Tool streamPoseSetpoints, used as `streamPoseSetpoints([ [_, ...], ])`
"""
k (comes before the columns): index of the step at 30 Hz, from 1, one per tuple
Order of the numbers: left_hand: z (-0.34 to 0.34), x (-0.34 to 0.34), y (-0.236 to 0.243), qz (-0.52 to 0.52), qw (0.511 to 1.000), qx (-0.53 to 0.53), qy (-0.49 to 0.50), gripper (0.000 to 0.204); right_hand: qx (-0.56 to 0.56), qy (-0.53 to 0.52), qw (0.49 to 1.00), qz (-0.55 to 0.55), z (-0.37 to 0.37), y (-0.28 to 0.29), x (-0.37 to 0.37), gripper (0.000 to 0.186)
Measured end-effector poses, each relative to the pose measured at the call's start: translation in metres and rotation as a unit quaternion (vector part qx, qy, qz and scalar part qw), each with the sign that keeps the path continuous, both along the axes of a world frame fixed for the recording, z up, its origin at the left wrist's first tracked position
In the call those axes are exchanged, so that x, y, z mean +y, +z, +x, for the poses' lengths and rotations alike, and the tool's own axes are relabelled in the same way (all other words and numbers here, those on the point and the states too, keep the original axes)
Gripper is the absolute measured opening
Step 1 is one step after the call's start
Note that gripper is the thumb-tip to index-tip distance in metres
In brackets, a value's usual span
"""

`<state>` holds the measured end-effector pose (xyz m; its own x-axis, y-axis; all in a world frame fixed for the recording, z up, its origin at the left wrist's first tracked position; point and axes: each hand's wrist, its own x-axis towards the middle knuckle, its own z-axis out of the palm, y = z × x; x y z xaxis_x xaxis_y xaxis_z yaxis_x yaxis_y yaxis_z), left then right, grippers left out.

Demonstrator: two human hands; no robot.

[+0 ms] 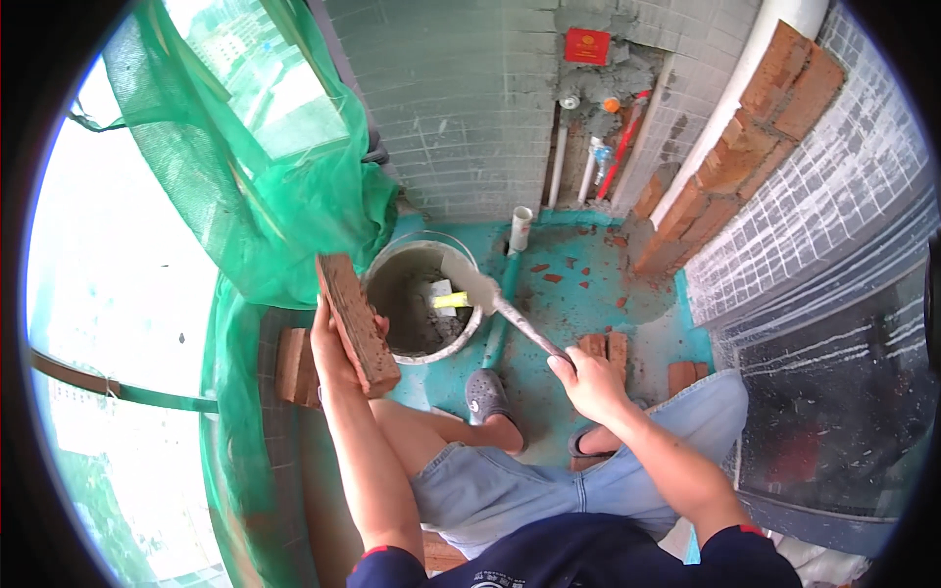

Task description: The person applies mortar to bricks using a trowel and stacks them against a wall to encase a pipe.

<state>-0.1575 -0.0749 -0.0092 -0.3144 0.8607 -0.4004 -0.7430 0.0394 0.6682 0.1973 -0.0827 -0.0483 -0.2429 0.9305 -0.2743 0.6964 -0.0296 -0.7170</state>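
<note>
A reddish brick [355,325] stands tilted in my left hand [331,343], whose fingers wrap around its sides. My right hand [591,385] is closed on the handle of a mortar-smeared trowel [529,328]. The trowel's blade, coated in grey, reaches over the right rim of a bucket [392,345]. Grey mortar [412,318] lies inside the bucket, together with a yellow and white object [451,300] whose kind I cannot make out. The brick is just left of the bucket, above its rim in the picture.
Green netting [284,216] hangs by the window at left. Loose bricks [297,367] lie left of my legs, and more bricks [688,376] near my right knee. A white pipe stub [520,227] rises behind the bucket. Brickwork [735,157] lines a white pipe at right, above dark glass [833,412].
</note>
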Motion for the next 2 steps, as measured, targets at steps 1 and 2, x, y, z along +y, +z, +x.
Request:
streamPoseSetpoints([
  [1, -0.007, -0.006, -0.004, 0.004, 0.999, 0.014, 0.029, 0.059, -0.056, 0.034, 0.998, -0.004, -0.016, 0.002, 0.012, 0.050],
  [2, -0.010, -0.011, -0.013, 0.003, 0.998, 0.020, 0.058, 0.060, -0.119, 0.067, 0.991, -0.011, -0.031, 0.003, 0.020, 0.047],
])
